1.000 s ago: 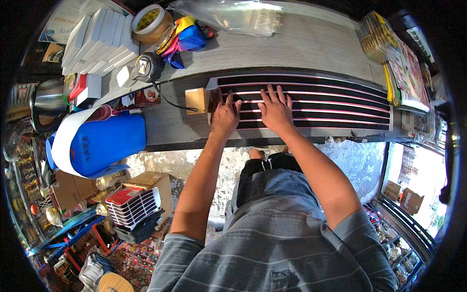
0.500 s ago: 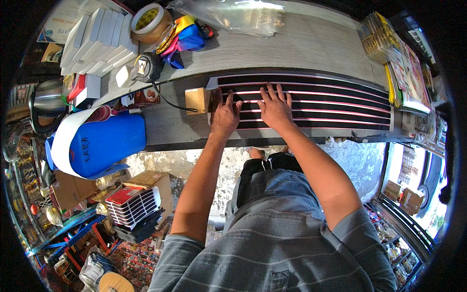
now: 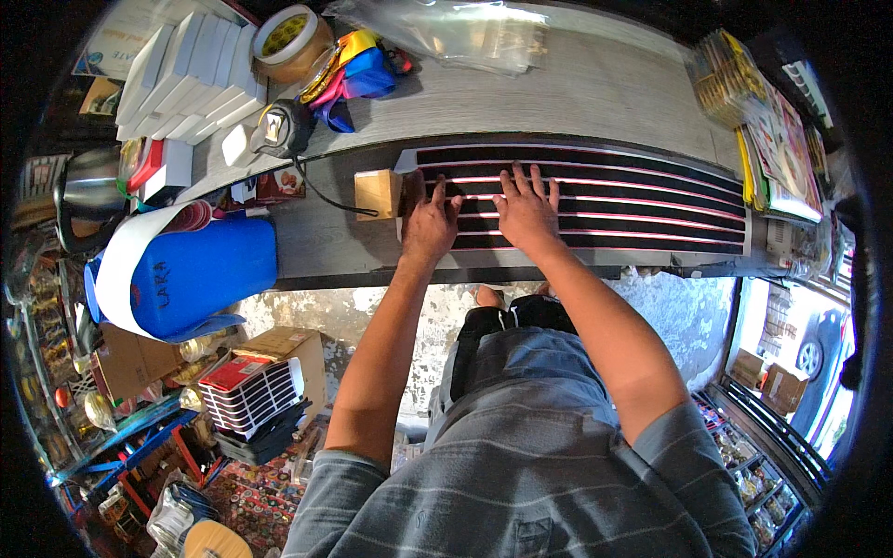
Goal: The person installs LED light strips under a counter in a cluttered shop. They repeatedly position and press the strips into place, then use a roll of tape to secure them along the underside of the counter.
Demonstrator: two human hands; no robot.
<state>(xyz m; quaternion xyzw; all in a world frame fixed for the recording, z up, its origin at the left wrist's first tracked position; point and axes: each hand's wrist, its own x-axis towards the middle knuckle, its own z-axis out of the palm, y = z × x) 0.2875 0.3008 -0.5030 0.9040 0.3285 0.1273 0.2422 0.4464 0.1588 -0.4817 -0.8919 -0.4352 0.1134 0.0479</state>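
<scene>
A long sheet (image 3: 651, 201) with black bands parted by thin white and pink lines lies flat along the near edge of the grey desk. On its left end rests my left hand (image 3: 430, 223), fingers stretched out and holding nothing. Just right of it, my right hand (image 3: 528, 206) presses flat on the same sheet with its fingers spread. Left of the sheet, close to my left hand, stands a small wooden block (image 3: 375, 194). From a black tape measure (image 3: 283, 128) at the raised shelf's edge, a dark strap hangs down toward the block.
A blue bin (image 3: 209, 274) with a white curved sheet sits at the left. Behind are stacked white boxes (image 3: 191, 79), a roll of brown tape (image 3: 293, 42), colourful ribbons (image 3: 358, 74) and clear plastic bags (image 3: 465, 37). Magazines (image 3: 777, 153) lie at the far right.
Both hands keep almost the same places on the sheet. The whole view has shifted very slightly.
</scene>
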